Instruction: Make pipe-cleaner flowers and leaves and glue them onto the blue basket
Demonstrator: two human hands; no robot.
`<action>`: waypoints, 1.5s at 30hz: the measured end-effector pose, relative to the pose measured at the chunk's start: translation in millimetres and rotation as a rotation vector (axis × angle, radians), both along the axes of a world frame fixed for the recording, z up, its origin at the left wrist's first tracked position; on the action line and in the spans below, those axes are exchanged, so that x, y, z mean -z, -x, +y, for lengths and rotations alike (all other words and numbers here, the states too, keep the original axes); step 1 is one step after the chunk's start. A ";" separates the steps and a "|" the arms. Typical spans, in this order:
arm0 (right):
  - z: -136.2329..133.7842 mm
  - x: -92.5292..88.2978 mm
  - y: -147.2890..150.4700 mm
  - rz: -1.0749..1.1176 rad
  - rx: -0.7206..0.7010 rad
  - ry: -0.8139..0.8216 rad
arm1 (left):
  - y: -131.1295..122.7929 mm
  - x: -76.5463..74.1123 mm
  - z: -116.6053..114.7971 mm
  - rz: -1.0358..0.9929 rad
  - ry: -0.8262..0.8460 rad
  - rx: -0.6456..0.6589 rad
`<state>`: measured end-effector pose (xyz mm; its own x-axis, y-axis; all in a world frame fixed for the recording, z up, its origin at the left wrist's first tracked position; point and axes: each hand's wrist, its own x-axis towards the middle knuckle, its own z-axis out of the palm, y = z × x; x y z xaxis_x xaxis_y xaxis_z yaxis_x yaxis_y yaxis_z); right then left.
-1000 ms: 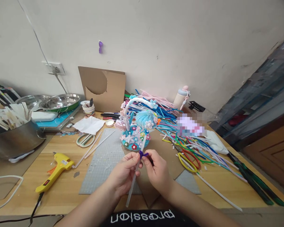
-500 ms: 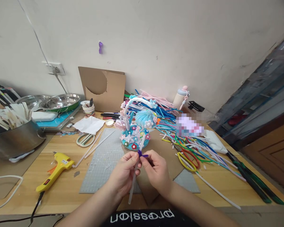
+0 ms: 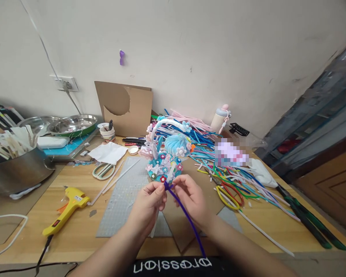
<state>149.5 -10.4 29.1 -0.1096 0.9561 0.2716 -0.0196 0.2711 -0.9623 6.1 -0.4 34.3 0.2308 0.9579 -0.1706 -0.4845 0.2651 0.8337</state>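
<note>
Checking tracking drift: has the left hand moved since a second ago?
Yes, slightly. The left hand has shifted up the picture and left, closer to the base of the blue flower ornament, which stays put.

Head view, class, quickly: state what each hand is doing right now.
Left hand: shut, pinching the white stick.
Right hand: shut, pinching the purple pipe cleaner.

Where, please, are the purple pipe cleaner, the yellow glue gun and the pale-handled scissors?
purple pipe cleaner [image 3: 186, 217]: head view, mid stem
yellow glue gun [image 3: 69, 207]: head view, body
pale-handled scissors [image 3: 104, 171]: head view, handle
</note>
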 end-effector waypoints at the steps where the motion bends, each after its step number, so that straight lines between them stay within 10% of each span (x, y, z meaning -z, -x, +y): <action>1: 0.4 0.8 -0.7 -0.144 0.030 -0.162 | -0.5 -0.7 0.2 -0.017 0.027 0.016; 4: 3.7 4.4 -4.1 -0.421 0.021 -0.465 | -1.2 -1.9 0.5 -0.072 0.083 0.050; 8: 5.7 8.4 -5.0 -0.485 0.028 -0.478 | -2.3 0.1 -0.5 -0.091 0.088 0.052; 15: 2.4 -0.8 8.7 0.297 -0.294 0.388 | -5.3 7.6 -5.4 0.078 -0.161 -0.107; 21: -14.1 0.2 12.8 0.450 -0.465 0.537 | 3.9 2.5 -13.4 0.048 -0.167 -0.009; 28: -40.6 17.5 17.5 -0.023 0.038 -0.278 | 7.4 -0.7 -40.0 -0.144 0.095 0.081; 35: -44.0 17.7 7.8 -0.385 0.098 -0.681 | 10.9 -0.2 -57.0 -0.122 0.131 0.120; 42: -52.0 21.4 37.4 0.409 -0.087 0.247 | 7.7 19.9 -50.5 0.138 -0.193 -0.116; 45: -48.9 23.8 37.6 0.534 -0.176 0.300 | 8.6 21.7 -43.5 0.209 -0.238 -0.095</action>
